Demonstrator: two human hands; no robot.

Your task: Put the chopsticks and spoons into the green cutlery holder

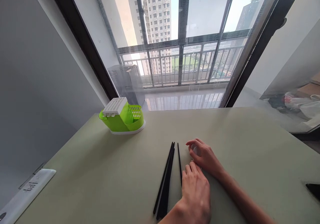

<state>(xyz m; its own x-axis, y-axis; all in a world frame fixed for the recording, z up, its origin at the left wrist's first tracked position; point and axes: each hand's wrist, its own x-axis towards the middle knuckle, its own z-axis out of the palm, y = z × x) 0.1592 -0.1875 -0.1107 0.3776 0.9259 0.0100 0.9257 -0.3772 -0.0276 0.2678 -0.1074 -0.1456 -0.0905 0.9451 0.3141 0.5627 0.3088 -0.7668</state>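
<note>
Head view: my left hand (196, 192) lay flat, fingers together, beside black chopsticks (166, 179); right hand (203, 155) curled; green holder (123, 117) stood apart, unfilled.

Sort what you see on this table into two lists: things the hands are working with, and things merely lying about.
In hand:
- black chopsticks, lying on the table beside the left hand
- small whitish object under the right hand, too hidden to identify

Lying about:
- green and white holder, far left of the table
- white device at the left edge
- dark object at the right edge
</note>
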